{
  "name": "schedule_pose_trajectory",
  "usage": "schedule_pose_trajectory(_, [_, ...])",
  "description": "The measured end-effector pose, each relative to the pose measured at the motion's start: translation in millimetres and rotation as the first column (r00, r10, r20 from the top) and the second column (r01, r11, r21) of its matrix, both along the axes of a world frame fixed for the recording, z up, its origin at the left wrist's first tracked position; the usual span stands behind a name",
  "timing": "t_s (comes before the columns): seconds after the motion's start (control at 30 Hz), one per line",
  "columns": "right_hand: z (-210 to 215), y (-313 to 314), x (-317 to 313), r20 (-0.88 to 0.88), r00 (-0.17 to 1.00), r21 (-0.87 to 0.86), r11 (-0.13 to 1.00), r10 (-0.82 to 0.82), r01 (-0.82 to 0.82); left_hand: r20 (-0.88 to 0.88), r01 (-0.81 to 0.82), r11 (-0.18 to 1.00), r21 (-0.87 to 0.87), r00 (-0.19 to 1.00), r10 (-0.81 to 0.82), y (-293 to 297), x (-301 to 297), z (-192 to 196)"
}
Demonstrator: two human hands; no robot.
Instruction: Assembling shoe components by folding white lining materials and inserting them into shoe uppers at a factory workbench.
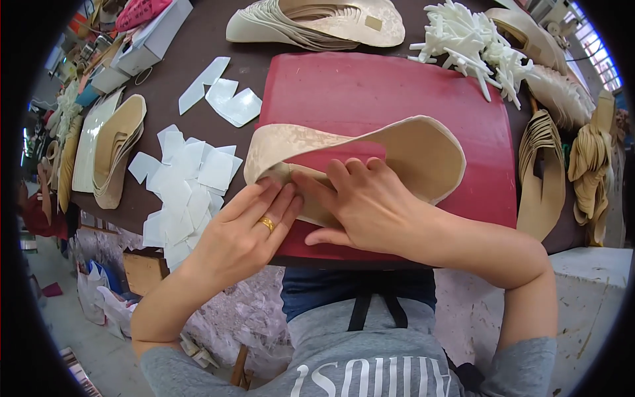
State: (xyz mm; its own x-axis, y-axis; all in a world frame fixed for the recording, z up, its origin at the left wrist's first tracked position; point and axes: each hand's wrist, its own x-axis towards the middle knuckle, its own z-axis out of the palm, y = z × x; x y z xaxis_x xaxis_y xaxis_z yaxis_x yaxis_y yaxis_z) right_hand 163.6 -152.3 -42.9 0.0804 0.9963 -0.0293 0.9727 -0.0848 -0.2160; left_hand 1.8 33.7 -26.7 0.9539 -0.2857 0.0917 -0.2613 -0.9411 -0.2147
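Note:
A beige shoe upper [430,155], with a faint pattern on its outer face, stands as a curved loop on a red mat [390,86]. At its left near end, my left hand [245,228], wearing a gold ring, pinches the material with its fingers close together. My right hand [377,212] reaches over the near side of the loop; its index finger presses beside the left fingertips. The other right fingers bend over the edge, while the thumb sticks out low over the mat. Part of the near wall is hidden behind both hands.
White stiffener pieces [188,182] are heaped left of the mat, with several more [231,102] behind. Stacked uppers lie at the back [317,26], left [119,152] and right [542,172]. White stick-like pieces [463,40] pile at the far right. Boxes [152,40] stand far left.

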Motion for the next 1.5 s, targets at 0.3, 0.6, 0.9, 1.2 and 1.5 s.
schedule_pose_trajectory(0.3, [-10.2,-50.1,-21.5,-0.048,0.992,0.186,0.977,0.118,-0.107,0.165,0.087,0.994,0.07,0.981,-0.097,-10.5,-6.0,-11.2])
schedule_pose_trajectory(0.6, [-11.9,-106.9,19.8,0.082,0.9,0.102,0.902,-0.429,0.42,0.076,0.158,0.972,-0.176,0.986,-0.147,-28.4,13.0,-9.1])
schedule_pose_trajectory(0.9, [2.1,-72.8,-17.9,-0.204,0.96,0.188,0.955,-0.19,0.229,0.248,0.006,0.996,0.091,0.968,-0.028,-7.3,14.8,7.8])
schedule_pose_trajectory(1.2, [24.1,-60.5,-32.2,0.369,0.926,0.291,0.956,-0.077,-0.036,0.385,-0.027,0.986,0.164,0.922,-0.039,-54.5,-1.4,-10.5])
schedule_pose_trajectory(1.5, [28.1,-32.2,-22.1,0.396,0.918,0.087,0.993,0.036,-0.077,0.103,-0.052,0.991,0.121,0.994,0.04,-74.9,8.5,12.3])
